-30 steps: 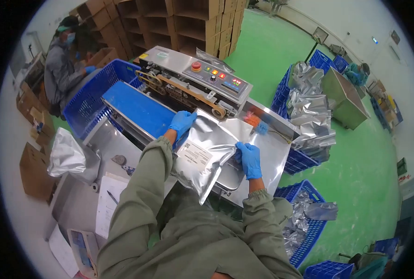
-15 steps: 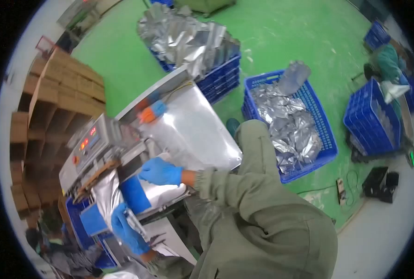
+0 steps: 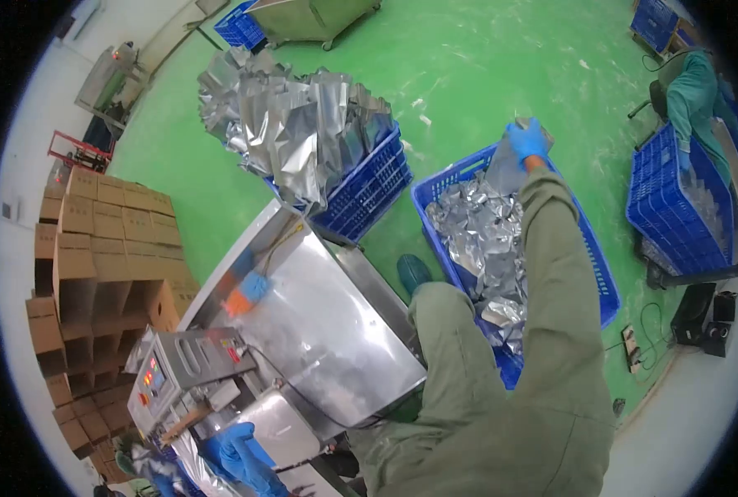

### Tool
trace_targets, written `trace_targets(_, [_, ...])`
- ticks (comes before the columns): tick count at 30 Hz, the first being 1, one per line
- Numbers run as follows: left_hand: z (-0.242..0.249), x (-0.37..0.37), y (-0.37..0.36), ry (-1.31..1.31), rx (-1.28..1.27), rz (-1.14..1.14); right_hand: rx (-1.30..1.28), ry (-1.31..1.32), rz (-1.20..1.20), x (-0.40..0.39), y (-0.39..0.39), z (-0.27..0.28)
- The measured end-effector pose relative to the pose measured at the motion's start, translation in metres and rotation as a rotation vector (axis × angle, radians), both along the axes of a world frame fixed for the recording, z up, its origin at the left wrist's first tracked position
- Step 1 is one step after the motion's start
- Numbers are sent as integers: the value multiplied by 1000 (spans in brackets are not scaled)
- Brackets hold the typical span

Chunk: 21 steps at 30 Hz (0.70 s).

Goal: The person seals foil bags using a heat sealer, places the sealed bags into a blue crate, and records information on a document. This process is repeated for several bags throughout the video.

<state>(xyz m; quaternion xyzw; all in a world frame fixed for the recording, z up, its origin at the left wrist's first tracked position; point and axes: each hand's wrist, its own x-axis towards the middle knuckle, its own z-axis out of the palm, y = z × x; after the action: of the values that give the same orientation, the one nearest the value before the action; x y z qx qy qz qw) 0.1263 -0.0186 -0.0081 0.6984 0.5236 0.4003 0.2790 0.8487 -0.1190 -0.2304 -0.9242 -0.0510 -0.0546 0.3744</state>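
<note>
My right hand point(image 3: 528, 141), in a blue glove, reaches out to the far end of a blue crate point(image 3: 603, 286). Its fingers are closed on the top of a translucent plastic bag point(image 3: 504, 172). Crumpled silver foil pouches point(image 3: 489, 248) fill much of that crate. At the lower left, my left hand point(image 3: 241, 455), gloved in blue too, is beside the sealing machine point(image 3: 166, 373). Its bent fingers are against a silver foil pouch point(image 3: 192, 466) lying at the machine's front; part of the grip is hidden.
A steel worktop point(image 3: 328, 306) adjoins the machine, with an orange-and-blue object point(image 3: 246, 294) on it. Behind stands a blue crate point(image 3: 369, 195) heaped with foil pouches. Cardboard boxes point(image 3: 112, 248) are stacked at left. At right, a person in green point(image 3: 696, 99) is by another blue crate point(image 3: 675, 207).
My right hand has left the sealing machine, swung right to the crate, and taken hold of the plastic bag. My left hand stays by the machine. The view has shifted.
</note>
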Motion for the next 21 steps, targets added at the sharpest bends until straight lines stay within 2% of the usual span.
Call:
trace_targets(1, [-2,11,3,-2,-24,-3,10,7,-2,30,-4,-9])
trace_targets(2, [-4,19,7,4,-14,-3,-122,169,19,60,-7,-15])
trace_targets(3, [-5,24,8,40,-29,-11,-257,333,46,75,-5,-23])
trace_targets(4, [-6,27,7,77,-47,-16,-253,342,55,66,3,-25])
trace_targets(6, [-4,37,5,81,-54,2,245,518,-123,34,16,-21])
trace_targets(7, [-4,42,3,76,-63,-39,238,517,-114,36,15,-38])
trace_targets(9, [-4,42,-2,54,-66,-103,-618,91,474,54,6,-103])
trace_targets(11, [-1,35,-8,41,-86,-119,-673,-248,470,32,-14,-128])
trace_targets(13, [2,21,-15,19,-116,-158,-554,-19,462,-8,-28,-75])
trace_targets(14, [4,14,-19,-7,-113,-146,-560,-48,468,-23,-37,-54])
trace_targets(16, [9,5,-27,-41,-119,-159,-481,-224,645,-50,-54,-7])
trace_targets(17, [9,-2,-30,-58,-142,-142,-493,-250,654,-65,-57,29])
trace_targets(19, [8,-13,-38,-53,-98,-153,-165,-380,819,-111,-58,111])
trace_targets(21, [8,-19,-45,-86,-80,-163,-143,-349,905,-164,-57,202])
